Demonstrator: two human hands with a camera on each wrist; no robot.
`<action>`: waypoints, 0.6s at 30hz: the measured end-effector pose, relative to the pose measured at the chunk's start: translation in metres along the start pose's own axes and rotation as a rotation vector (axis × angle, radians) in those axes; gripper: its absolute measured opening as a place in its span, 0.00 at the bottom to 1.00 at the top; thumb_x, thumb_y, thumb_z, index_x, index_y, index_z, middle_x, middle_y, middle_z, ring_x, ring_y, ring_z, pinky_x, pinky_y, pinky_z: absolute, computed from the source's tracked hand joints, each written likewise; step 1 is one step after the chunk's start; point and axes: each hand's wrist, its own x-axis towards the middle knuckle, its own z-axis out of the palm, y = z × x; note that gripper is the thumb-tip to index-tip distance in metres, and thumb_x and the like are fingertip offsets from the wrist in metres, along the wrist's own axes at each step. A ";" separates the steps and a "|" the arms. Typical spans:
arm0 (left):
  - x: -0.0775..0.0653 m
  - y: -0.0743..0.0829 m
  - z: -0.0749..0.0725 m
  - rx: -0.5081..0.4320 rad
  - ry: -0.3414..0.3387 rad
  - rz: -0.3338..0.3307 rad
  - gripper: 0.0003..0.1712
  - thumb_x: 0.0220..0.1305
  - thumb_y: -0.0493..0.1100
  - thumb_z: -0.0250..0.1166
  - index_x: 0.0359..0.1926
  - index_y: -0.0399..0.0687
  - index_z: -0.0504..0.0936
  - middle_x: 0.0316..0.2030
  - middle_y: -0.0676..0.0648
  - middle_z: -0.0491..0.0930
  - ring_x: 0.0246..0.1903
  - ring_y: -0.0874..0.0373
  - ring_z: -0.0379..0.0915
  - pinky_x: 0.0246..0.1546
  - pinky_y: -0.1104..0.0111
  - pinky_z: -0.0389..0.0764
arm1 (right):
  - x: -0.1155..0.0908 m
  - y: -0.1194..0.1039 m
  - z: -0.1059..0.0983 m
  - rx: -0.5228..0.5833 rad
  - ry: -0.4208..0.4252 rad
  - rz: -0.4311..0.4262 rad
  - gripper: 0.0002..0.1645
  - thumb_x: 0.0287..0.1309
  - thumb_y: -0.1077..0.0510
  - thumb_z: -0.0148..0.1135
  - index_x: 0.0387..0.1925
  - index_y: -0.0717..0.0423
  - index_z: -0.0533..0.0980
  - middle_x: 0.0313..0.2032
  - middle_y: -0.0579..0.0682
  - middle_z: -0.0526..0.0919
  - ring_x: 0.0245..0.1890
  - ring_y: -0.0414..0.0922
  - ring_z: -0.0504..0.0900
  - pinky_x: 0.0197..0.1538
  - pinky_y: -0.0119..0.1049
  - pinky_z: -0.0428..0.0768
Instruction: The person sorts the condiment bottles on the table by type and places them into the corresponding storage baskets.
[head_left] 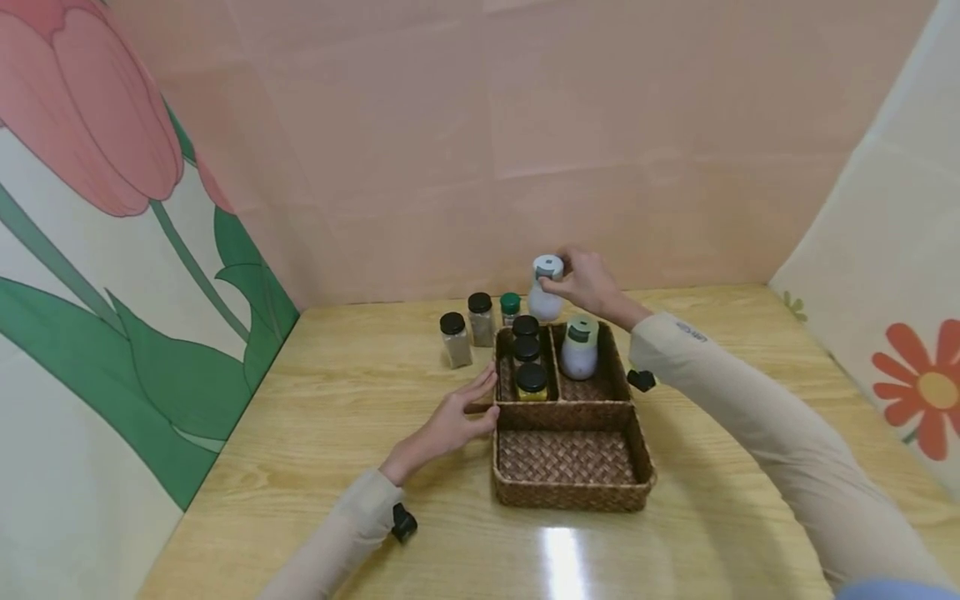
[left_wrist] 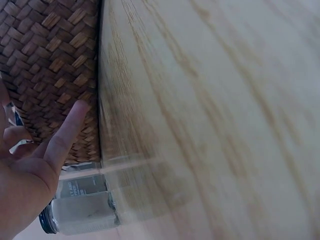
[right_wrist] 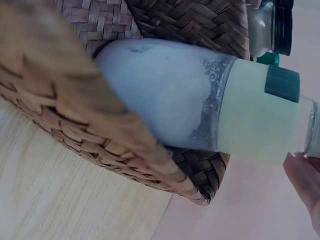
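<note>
My right hand (head_left: 591,285) grips a shaker bottle (head_left: 545,304) with a pale lid by its top, just behind the back rim of a woven basket (head_left: 570,496). In the back right compartment stands a similar bottle (right_wrist: 155,95) with a pale green lid and white contents. My left hand (head_left: 448,423) rests its extended fingers against the basket's left side, also seen in the left wrist view on the weave (left_wrist: 55,75). Several black-lidded jars (head_left: 532,382) stand in a row in the back left compartment. The front compartment shows only its woven floor.
Two black-lidded jars (head_left: 456,340) stand on the wooden table (head_left: 360,375) left of the basket's back corner. A green-lidded jar (head_left: 510,307) stands behind the basket. A pink backdrop (head_left: 390,167) rises at the table's far edge, with printed cloths at both sides.
</note>
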 end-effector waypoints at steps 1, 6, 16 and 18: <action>0.000 0.000 0.000 0.000 -0.003 0.000 0.33 0.72 0.38 0.59 0.72 0.32 0.59 0.75 0.39 0.50 0.72 0.44 0.48 0.65 0.50 0.63 | -0.001 0.000 -0.001 0.001 0.005 0.000 0.26 0.57 0.47 0.71 0.48 0.62 0.76 0.39 0.57 0.82 0.37 0.50 0.81 0.39 0.48 0.80; 0.000 -0.002 0.000 0.015 -0.004 0.000 0.34 0.73 0.43 0.60 0.72 0.35 0.60 0.75 0.46 0.51 0.72 0.50 0.50 0.66 0.54 0.64 | -0.003 -0.003 -0.004 -0.010 0.022 -0.003 0.26 0.56 0.48 0.71 0.48 0.62 0.77 0.39 0.57 0.83 0.37 0.51 0.82 0.39 0.49 0.80; 0.002 -0.003 0.001 0.041 0.012 0.009 0.34 0.72 0.45 0.60 0.72 0.37 0.61 0.75 0.45 0.53 0.72 0.51 0.51 0.67 0.56 0.62 | -0.004 -0.011 -0.010 -0.020 0.029 -0.011 0.27 0.56 0.48 0.72 0.50 0.61 0.77 0.40 0.56 0.83 0.38 0.50 0.82 0.38 0.48 0.80; 0.002 -0.003 0.001 0.049 0.015 0.004 0.34 0.72 0.45 0.60 0.72 0.39 0.61 0.75 0.46 0.53 0.72 0.51 0.51 0.68 0.57 0.61 | -0.004 -0.012 -0.011 -0.022 0.033 -0.025 0.27 0.56 0.48 0.72 0.50 0.62 0.77 0.40 0.57 0.83 0.38 0.50 0.82 0.37 0.48 0.81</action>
